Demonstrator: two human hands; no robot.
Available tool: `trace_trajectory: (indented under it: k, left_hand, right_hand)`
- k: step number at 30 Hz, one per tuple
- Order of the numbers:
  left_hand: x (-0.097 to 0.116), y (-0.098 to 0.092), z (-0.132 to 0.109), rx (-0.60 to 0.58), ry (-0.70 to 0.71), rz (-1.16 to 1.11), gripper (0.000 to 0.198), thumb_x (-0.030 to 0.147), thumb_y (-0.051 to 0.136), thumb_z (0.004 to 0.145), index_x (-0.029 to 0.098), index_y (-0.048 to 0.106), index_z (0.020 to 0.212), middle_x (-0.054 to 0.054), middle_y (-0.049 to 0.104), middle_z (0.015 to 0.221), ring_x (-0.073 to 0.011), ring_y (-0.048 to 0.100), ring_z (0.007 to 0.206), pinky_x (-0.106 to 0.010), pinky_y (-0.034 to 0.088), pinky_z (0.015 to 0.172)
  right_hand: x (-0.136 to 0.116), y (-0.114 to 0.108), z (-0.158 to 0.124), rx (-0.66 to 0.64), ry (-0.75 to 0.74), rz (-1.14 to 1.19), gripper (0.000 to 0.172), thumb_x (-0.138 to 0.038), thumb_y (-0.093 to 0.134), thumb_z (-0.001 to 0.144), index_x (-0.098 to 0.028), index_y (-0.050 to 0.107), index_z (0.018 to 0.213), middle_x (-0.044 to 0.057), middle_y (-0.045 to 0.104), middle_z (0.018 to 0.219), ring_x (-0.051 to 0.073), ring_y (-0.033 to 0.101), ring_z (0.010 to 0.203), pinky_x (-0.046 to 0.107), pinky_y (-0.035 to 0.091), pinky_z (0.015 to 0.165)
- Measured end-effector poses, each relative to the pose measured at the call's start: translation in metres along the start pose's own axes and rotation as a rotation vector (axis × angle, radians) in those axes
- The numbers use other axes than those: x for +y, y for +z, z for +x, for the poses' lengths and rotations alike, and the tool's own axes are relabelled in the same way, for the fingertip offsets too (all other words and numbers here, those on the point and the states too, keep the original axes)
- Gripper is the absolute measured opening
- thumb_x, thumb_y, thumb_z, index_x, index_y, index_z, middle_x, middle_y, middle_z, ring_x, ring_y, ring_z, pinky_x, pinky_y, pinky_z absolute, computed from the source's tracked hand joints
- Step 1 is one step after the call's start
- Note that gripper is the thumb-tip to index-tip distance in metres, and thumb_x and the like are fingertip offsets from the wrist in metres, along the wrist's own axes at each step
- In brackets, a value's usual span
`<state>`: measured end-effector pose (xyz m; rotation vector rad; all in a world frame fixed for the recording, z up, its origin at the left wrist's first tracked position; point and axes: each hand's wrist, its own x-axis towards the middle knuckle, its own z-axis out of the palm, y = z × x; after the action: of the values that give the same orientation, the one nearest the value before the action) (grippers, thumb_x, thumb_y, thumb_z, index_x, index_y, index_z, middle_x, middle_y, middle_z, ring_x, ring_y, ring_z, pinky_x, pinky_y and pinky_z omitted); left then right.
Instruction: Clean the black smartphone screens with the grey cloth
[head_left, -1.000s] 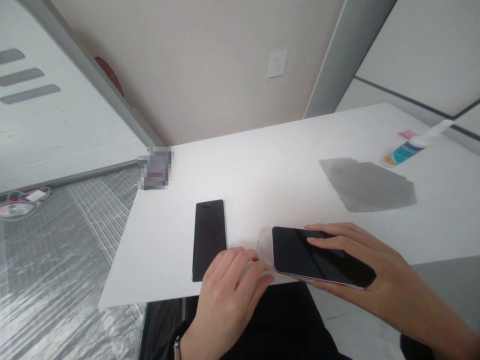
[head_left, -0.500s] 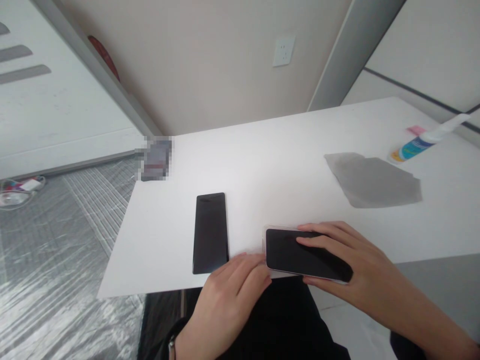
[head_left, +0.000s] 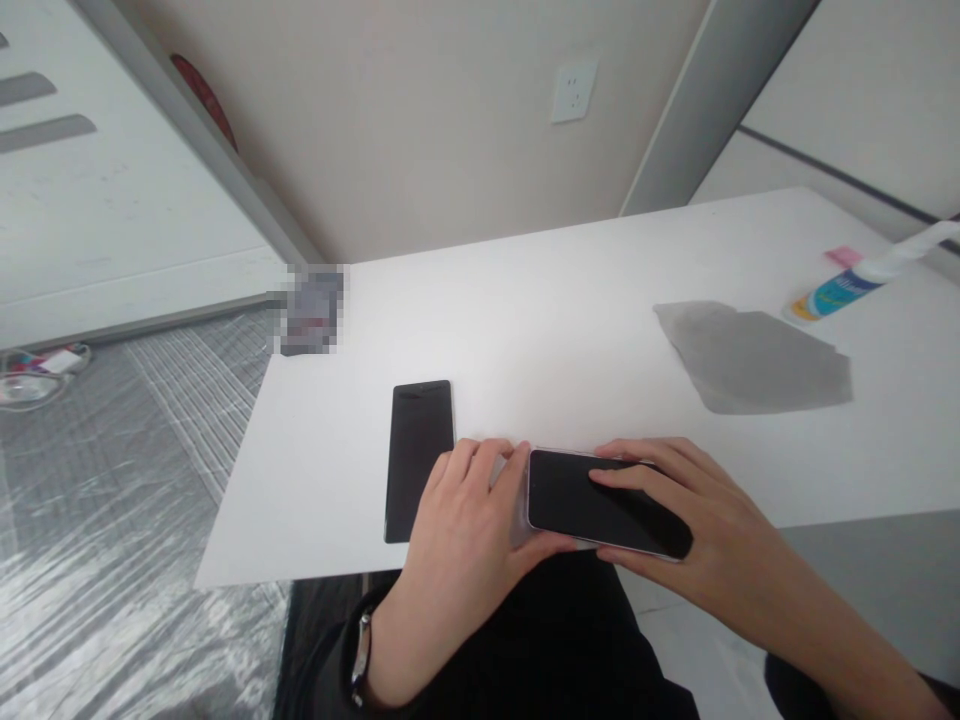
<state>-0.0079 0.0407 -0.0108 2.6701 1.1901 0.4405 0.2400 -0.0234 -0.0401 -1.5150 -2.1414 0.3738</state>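
Observation:
A phone (head_left: 577, 500) with a dark screen and pale pink rim lies at the near edge of the white table (head_left: 570, 300). My right hand (head_left: 679, 520) rests on top of it, fingers spread over the screen and thumb under its near edge. My left hand (head_left: 469, 520) grips the phone's left end, where a clear case was seen a moment ago; the hand hides that spot. A second dark phone (head_left: 418, 458) lies flat just left of my left hand, partly covered by my fingers.
A grey cloth (head_left: 754, 360) lies to the right of the middle of the table. A white and blue bottle (head_left: 862, 280) lies on its side at the far right beside a small pink item (head_left: 844, 256). A blurred object (head_left: 311, 308) sits at the table's far left corner.
My right hand slid the pink-rimmed phone left onto the clear case. My left hand moved up from the table edge and closed on the phone's left end.

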Motion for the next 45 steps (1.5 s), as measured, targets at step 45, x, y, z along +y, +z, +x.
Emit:
trace_trajectory:
  k: [45]
  left_hand:
    - [0.005,0.007,0.016,-0.01,0.19,0.108,0.1,0.039,0.103,0.065,0.008,0.047,0.141,-0.022,0.073,0.127,-0.039,0.078,0.109,-0.048,0.071,0.086]
  right_hand:
    - [0.013,-0.013,-0.029,0.314,0.38,0.098,0.023,-0.036,0.057,0.109,-0.026,0.077,0.114,0.008,0.074,0.115,0.027,0.071,0.108,0.043,0.06,0.093]
